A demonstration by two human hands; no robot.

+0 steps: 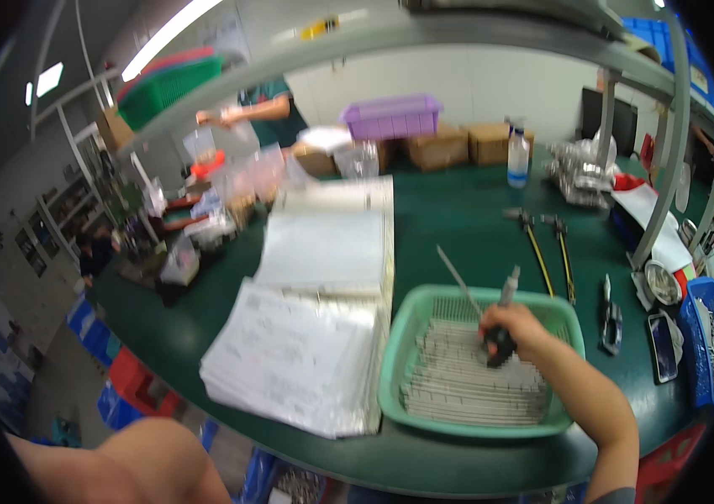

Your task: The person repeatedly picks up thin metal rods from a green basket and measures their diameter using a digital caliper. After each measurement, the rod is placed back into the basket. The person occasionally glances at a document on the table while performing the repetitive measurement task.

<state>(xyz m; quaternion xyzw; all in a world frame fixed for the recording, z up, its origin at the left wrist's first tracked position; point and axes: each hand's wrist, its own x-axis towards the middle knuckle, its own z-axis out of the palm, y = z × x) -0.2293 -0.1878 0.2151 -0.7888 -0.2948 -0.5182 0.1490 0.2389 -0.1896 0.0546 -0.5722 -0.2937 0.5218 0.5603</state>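
My right hand (515,331) is closed around a hand tool with a pale silver barrel (510,284) and a dark body, which looks like a micrometer. Slanting up to the left beside the fingers is a thin metal rod (456,275); whether the hand or the tool grips it, I cannot tell. Both are above a light green plastic basket (388,378), where many thin metal rods (466,391) lie side by side. My left arm (142,462) crosses the lower left corner, its hand out of the picture.
Stacked printed sheets (298,357) and an open folder (387,227) lie left of the basket. Rightward are two calipers (535,248), another dark tool (611,319), a phone (664,349) and a blue basket (701,336). A shelf frame (668,193) stands at right; another person (277,109) is across the table.
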